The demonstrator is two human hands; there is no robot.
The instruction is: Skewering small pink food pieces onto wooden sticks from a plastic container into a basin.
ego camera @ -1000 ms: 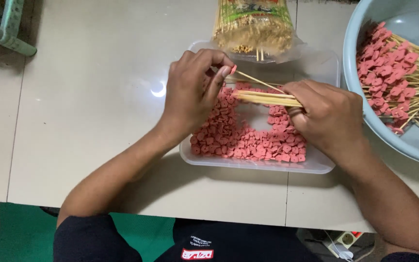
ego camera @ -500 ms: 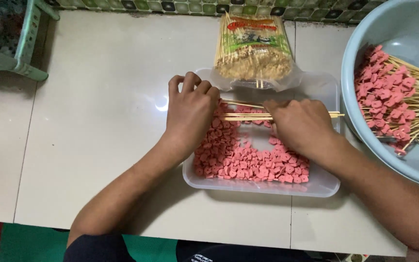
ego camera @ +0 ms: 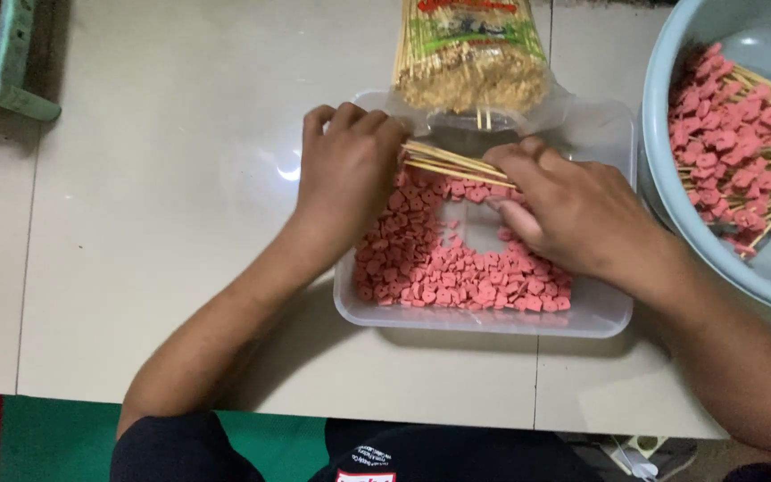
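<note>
Held by both hands, skewers lie crosswise, slightly tilted.

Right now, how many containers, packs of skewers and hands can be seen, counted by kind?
Clear plastic tray of pink pieces: 1
Blue-grey basin of filled skewers: 1
Pack of bamboo skewers: 1
Hands: 2, the left hand and the right hand, both at loose skewers
Total: 5
</note>
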